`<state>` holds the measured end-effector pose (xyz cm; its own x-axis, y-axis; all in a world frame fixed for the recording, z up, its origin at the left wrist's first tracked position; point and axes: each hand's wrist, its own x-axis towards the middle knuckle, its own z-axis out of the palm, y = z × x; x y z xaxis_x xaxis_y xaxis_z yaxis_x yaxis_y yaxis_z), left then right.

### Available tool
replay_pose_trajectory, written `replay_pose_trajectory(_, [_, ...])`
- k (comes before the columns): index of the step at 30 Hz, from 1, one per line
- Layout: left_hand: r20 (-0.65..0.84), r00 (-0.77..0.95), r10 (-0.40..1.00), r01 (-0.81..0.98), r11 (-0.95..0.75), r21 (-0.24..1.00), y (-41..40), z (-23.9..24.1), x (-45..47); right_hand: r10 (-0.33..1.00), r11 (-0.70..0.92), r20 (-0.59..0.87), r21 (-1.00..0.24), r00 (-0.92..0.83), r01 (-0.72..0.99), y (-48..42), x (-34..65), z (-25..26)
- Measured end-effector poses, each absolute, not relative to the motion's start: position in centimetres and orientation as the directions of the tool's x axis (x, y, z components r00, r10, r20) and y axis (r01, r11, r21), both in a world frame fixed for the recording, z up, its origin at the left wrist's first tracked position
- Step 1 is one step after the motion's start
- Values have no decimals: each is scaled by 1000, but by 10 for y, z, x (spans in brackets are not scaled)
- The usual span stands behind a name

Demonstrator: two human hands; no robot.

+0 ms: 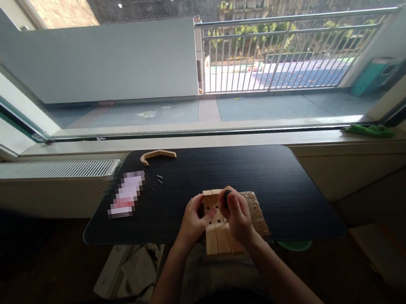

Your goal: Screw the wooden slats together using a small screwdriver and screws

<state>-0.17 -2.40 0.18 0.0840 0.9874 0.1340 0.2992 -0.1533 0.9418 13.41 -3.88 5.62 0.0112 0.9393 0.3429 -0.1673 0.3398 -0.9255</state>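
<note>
A light wooden slatted piece [217,235] with small holes lies at the near edge of the black table [275,182], overhanging toward me. My left hand [193,222] grips its left side with curled fingers. My right hand [237,215] is closed around a small dark-handled tool [227,196] held upright over the wood's top end. A brown textured board [256,212] lies under and to the right of my right hand.
A curved wooden part [157,155] rests at the table's far left edge. A few small screws [159,179] lie near a blurred pink and white packet [126,194]. A green cloth [369,130] sits on the windowsill at right. A radiator [39,170] runs along the left.
</note>
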Motion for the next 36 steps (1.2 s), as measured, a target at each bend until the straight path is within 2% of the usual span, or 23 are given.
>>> replay_pose_trajectory(8, [164,82,983,291,-181,940,-24,-1,-1,943,326,332,-924,3,-202,-36,132,56])
replay_pose_trajectory(13, [362,-129,923,420,-280,864,-40,18,-2,948,284,305,-940,-94,-189,-38,140,58])
replay_pose_trajectory(16, [442,-114,890,465,-346,815,-52,41,-4,933,306,326,-941,-153,-142,-40,149,61])
replay_pose_trajectory(19, [408,17,913,438,-373,818,-57,61,-3,906,381,382,-924,-185,-43,-42,157,67])
replay_pose_trajectory(23, [281,177,943,414,-331,848,-54,72,6,859,472,421,-872,-291,131,-44,167,78])
replay_pose_trajectory(28, [193,212,958,431,-269,861,-49,74,15,828,559,503,-781,-249,278,-47,180,84])
replay_pose_trajectory(32, [172,286,943,451,-291,844,-49,77,19,834,551,491,-760,-252,343,-49,189,82])
replay_pose_trajectory(36, [170,284,943,479,-294,828,-49,80,25,820,571,504,-702,-270,424,-48,193,83])
